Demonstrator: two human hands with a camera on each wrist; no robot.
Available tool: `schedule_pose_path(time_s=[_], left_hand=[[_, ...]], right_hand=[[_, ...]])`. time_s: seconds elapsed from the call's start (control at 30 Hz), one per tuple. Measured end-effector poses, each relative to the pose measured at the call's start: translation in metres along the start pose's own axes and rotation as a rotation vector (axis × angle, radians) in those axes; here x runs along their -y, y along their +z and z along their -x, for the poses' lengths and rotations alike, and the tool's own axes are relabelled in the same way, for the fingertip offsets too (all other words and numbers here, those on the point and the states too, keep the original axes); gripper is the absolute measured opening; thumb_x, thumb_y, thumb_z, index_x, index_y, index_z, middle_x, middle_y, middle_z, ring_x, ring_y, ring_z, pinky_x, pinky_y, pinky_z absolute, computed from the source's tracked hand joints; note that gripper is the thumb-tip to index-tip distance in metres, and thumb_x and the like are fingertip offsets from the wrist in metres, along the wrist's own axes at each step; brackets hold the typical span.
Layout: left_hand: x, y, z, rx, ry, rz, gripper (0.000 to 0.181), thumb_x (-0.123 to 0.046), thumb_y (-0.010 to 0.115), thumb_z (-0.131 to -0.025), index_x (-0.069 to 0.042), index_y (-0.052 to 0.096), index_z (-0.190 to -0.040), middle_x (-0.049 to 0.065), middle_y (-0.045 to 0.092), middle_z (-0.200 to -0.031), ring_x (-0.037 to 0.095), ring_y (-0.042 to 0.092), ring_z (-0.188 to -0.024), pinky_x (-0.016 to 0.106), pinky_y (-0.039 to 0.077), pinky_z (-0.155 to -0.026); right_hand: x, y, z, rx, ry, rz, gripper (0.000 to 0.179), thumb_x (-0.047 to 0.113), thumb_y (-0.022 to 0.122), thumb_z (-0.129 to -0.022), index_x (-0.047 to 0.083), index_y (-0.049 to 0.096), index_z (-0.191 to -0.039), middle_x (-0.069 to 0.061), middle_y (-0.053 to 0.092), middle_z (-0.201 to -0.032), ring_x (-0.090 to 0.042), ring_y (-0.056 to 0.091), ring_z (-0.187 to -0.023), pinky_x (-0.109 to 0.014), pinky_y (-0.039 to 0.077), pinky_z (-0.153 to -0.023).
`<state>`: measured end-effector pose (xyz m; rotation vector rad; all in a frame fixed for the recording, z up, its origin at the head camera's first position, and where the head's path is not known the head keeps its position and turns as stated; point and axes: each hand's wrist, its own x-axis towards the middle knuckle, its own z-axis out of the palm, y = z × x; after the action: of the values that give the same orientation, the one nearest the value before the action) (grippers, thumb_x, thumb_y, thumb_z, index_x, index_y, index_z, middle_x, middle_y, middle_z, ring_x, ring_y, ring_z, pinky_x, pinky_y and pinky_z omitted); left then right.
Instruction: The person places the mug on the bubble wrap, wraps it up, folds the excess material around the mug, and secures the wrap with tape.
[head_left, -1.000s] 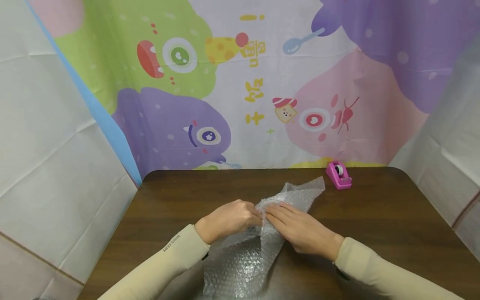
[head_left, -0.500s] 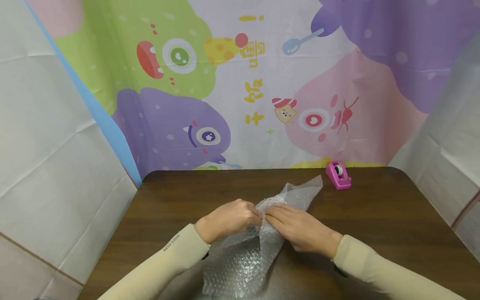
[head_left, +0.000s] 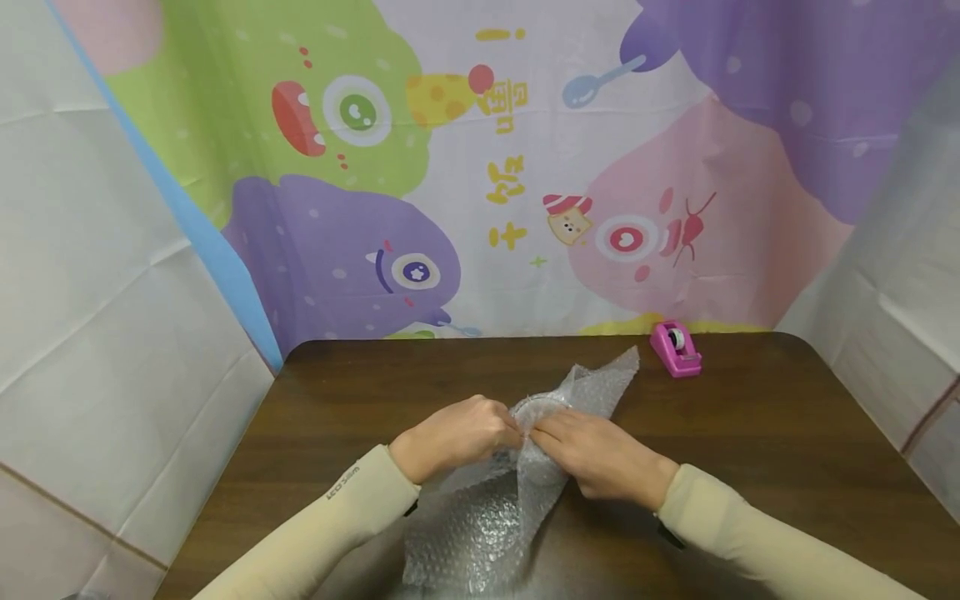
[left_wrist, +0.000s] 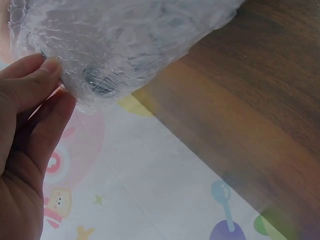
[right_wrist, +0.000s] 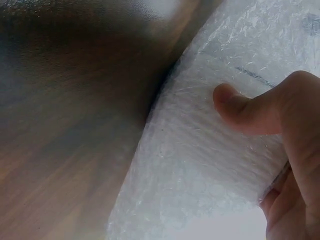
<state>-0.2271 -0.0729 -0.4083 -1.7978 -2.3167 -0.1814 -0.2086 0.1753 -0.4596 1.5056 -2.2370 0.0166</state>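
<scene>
Clear bubble wrap (head_left: 480, 529) is bunched around something pale and rounded in the middle of the table; the layers hide what it is. My left hand (head_left: 459, 437) pinches an edge of the wrap between thumb and fingertips, as the left wrist view shows on the crinkled plastic (left_wrist: 125, 50). Opposite it, my right hand (head_left: 606, 457) holds the bundle from the right. In the right wrist view its thumb (right_wrist: 232, 105) presses on the wrap, over a whitish ridged shape underneath, with other fingers round the far edge. One loose end points to the back right, another hangs toward me.
A pink tape dispenser (head_left: 677, 350) with a roll in it stands at the back right of the dark wooden table (head_left: 352, 379). Behind the table hangs a cartoon-printed curtain (head_left: 502, 292). Pale panels (head_left: 120, 292) flank both sides.
My right hand has shifted slightly left, toward the left hand. The wrap's far end has drawn a little left and up with it. The left hand keeps its place.
</scene>
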Motion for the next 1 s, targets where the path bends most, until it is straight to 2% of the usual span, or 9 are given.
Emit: schedule_pose_path(time_s=[0.23, 0.4, 0.5, 0.6, 0.7, 0.83, 1.0], left_hand=[[0.0010, 0.0007, -0.0009, -0.003, 0.002, 0.005, 0.040, 0.023, 0.055, -0.076, -0.015, 0.067, -0.072, -0.009, 0.072, -0.080, 0.001, 0.055, -0.068, 0.012, 0.046, -0.062], [0.0028, 0.0006, -0.0009, -0.022, 0.007, 0.013, 0.038, 0.021, 0.054, -0.077, -0.014, 0.060, -0.066, -0.009, 0.056, -0.064, 0.000, 0.040, -0.062, 0.012, 0.035, -0.055], [0.0029, -0.0005, -0.0011, -0.036, 0.012, 0.015, 0.038, 0.020, 0.055, -0.078, -0.015, 0.055, -0.065, -0.011, 0.048, -0.063, -0.001, 0.036, -0.061, 0.011, 0.032, -0.054], [0.0026, -0.0013, -0.0019, -0.034, 0.007, 0.029, 0.037, 0.020, 0.055, -0.079, -0.015, 0.054, -0.066, -0.010, 0.047, -0.062, -0.001, 0.035, -0.061, 0.012, 0.031, -0.054], [0.0028, -0.0012, -0.0029, -0.027, -0.012, 0.047, 0.032, 0.013, 0.063, -0.088, -0.014, 0.064, -0.072, -0.009, 0.059, -0.068, -0.003, 0.047, -0.065, 0.009, 0.039, -0.058], [0.0034, -0.0013, -0.0044, -0.028, -0.042, 0.046, 0.011, -0.006, 0.073, -0.094, -0.015, 0.075, -0.087, -0.007, 0.072, -0.087, 0.001, 0.065, -0.079, 0.010, 0.051, -0.072], [0.0034, -0.0023, -0.0053, -0.022, -0.054, 0.031, 0.010, -0.008, 0.073, -0.094, -0.015, 0.075, -0.088, -0.006, 0.070, -0.087, 0.002, 0.065, -0.077, 0.012, 0.052, -0.070]], right_hand=[[-0.0008, -0.0025, -0.0025, 0.010, 0.009, -0.009, 0.058, -0.009, 0.069, -0.063, 0.003, 0.067, -0.119, -0.005, 0.071, -0.108, -0.021, 0.068, -0.104, -0.037, 0.056, -0.101], [-0.0022, -0.0024, -0.0039, 0.005, 0.003, -0.003, 0.052, -0.008, 0.068, -0.063, 0.004, 0.067, -0.113, -0.003, 0.070, -0.101, -0.020, 0.067, -0.097, -0.036, 0.058, -0.096], [-0.0026, -0.0027, -0.0042, 0.012, 0.004, 0.000, 0.049, -0.007, 0.067, -0.063, 0.005, 0.067, -0.110, -0.002, 0.069, -0.099, -0.019, 0.067, -0.095, -0.036, 0.058, -0.094], [-0.0027, -0.0035, -0.0040, 0.021, 0.002, 0.008, 0.046, -0.006, 0.067, -0.063, 0.006, 0.067, -0.107, -0.001, 0.069, -0.096, -0.019, 0.067, -0.092, -0.035, 0.058, -0.091], [-0.0030, -0.0041, -0.0041, 0.030, 0.000, 0.018, 0.043, -0.005, 0.070, -0.062, 0.008, 0.066, -0.104, 0.000, 0.069, -0.093, -0.018, 0.067, -0.089, -0.035, 0.059, -0.088], [-0.0039, -0.0044, -0.0047, 0.047, 0.007, 0.028, 0.040, -0.004, 0.073, -0.061, 0.010, 0.064, -0.097, 0.000, 0.069, -0.089, -0.018, 0.067, -0.087, -0.035, 0.059, -0.085], [-0.0044, -0.0040, -0.0055, 0.067, 0.016, 0.022, 0.037, -0.004, 0.074, -0.060, 0.012, 0.061, -0.091, 0.001, 0.067, -0.083, -0.017, 0.065, -0.081, -0.034, 0.058, -0.080]])
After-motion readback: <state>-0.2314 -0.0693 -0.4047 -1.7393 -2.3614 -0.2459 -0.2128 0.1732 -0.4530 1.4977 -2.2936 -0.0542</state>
